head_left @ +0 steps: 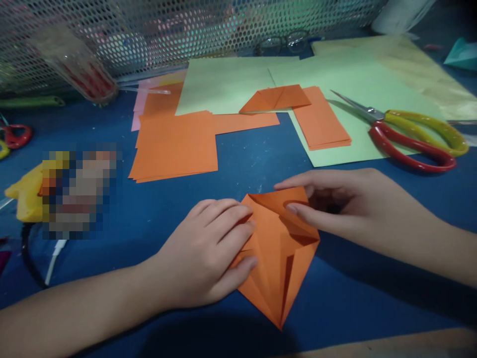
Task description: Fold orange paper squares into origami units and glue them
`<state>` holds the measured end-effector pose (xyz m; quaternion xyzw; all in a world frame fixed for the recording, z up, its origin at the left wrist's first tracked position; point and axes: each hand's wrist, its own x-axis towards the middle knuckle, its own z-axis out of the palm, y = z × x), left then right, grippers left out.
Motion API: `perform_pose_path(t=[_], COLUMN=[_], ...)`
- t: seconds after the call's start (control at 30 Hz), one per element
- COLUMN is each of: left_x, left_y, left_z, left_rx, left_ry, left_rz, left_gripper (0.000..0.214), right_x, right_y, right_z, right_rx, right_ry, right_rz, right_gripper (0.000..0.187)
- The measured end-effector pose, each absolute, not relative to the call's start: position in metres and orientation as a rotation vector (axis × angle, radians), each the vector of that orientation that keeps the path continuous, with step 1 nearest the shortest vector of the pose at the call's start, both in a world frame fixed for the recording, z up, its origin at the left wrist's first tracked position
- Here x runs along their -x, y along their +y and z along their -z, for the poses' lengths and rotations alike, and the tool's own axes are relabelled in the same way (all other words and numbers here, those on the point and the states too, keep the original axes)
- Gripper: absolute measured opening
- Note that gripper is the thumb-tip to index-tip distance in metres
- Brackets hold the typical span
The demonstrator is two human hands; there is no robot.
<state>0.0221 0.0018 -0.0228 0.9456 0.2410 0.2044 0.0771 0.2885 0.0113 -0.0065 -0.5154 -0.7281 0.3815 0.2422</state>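
Note:
A partly folded sheet of orange paper lies on the blue table, its point toward me and creased flaps standing up a little. My left hand presses on its left side, fingers curled over the edge. At the upper right, my right hand pinches a raised flap between thumb and fingers. Beyond the hands are a folded orange piece, a stack of orange strips and a stack of orange squares.
Red-and-yellow scissors rest partly on pale green sheets at the right. A clear jar stands at the back left. On the left lies a yellow object with a cable. Glasses lie near the perforated metal panel.

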Motion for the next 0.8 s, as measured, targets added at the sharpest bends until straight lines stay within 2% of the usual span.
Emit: perform_pose_path(t=[0.1,0.27,0.43,0.6,0.8], left_x=[-0.023,-0.024,-0.023,-0.023,-0.024], left_y=[0.002,0.002,0.001,0.002,0.004], left_z=[0.021,0.015,0.015,0.022,0.021], left_rx=[-2.860,-2.905,-2.905,-2.812,-2.826], left_ry=[0.714,0.701,0.705,0.753,0.765], left_rz=[-0.584,-0.563,-0.534,-0.480,-0.415], left_gripper=[0.026,0.029,0.031,0.029,0.030], right_x=[-0.291,-0.298,-0.307,-0.314,-0.322], right_y=[0.010,0.015,0.023,0.033,0.039], right_z=[0.008,0.018,0.025,0.028,0.034], right_rx=[1.399,1.106,0.834,0.577,0.437], right_ry=[-2.092,-2.325,-2.506,-2.594,-2.677], right_rz=[-0.714,-0.398,-0.398,-0.192,-0.373], right_gripper=[0.026,0.023,0.037,0.029,0.038])
